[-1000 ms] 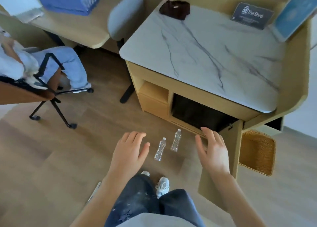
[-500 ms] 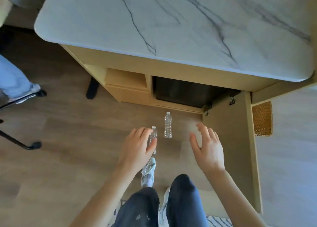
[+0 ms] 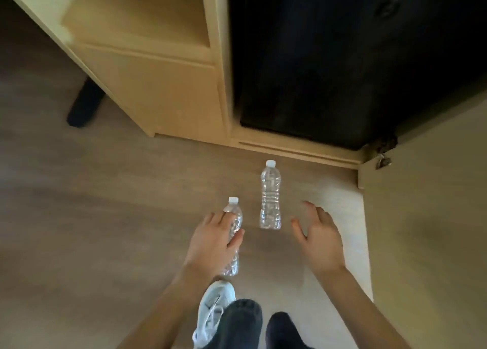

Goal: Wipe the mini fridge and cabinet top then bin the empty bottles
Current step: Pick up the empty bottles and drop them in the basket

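The left hand (image 3: 210,240) covers the middle of the near bottle (image 3: 236,221); whether it grips or only hovers, I can't tell. The fridge (image 3: 342,59), upper right, is a dark blur cut off at the top edge. The cabinet (image 3: 163,90) runs off the top too, the door (image 3: 434,230) off the right. A trouser leg (image 3: 239,322) hides half the shoe (image 3: 210,304).

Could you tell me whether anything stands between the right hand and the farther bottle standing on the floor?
Nothing visible does. Only bare floor lies between the open right hand and the farther bottle, which stands upright just left of its fingers. The left hand grips the nearer bottle, off to the side.
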